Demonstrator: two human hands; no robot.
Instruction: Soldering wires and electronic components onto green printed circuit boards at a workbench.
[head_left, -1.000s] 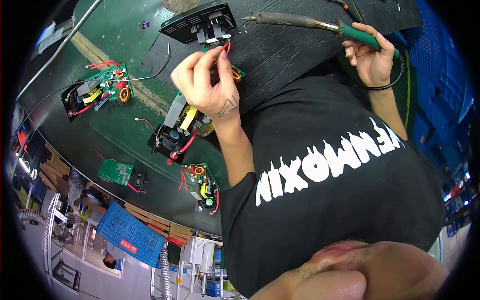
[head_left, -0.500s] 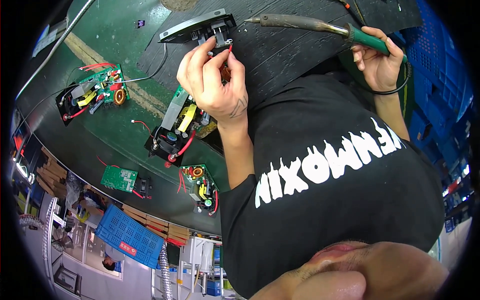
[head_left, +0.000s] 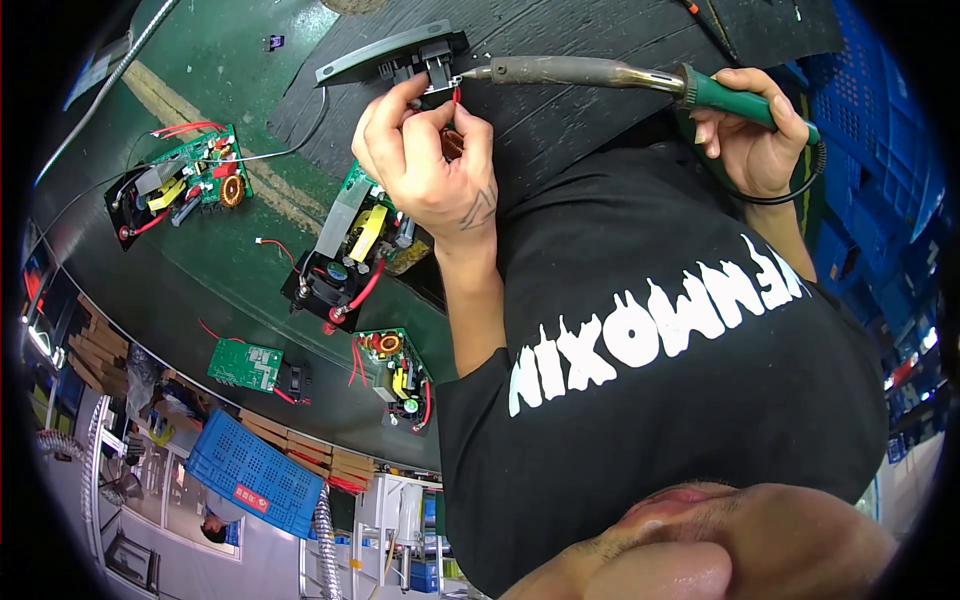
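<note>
My left hand (head_left: 430, 160) is closed, its thumb and fingers pinching a red wire (head_left: 457, 96) against a metal terminal on a black plastic panel (head_left: 395, 55). The panel stands tilted on the bench, its socket parts facing me. In my right hand (head_left: 757, 135) is a soldering iron (head_left: 590, 72), gripped by its green handle. The iron's pointed tip is at the terminal beside the wire's end; whether it touches cannot be told. Partly behind my left wrist lies a circuit board (head_left: 368, 232) with a yellow transformer and a black fan plate.
Other circuit boards lie on the green bench (head_left: 240, 275): one at far left (head_left: 185, 185), one face down (head_left: 245, 362), one near my left elbow (head_left: 397, 375). A black mat (head_left: 560, 120) lies under the work. Blue crates (head_left: 880, 130) stand at the right. A grey cable crosses the left side.
My right hand has brought the soldering iron left and slightly down, its tip coming from beyond the panel's edge to the terminal. My left hand keeps its pinch on the red wire.
</note>
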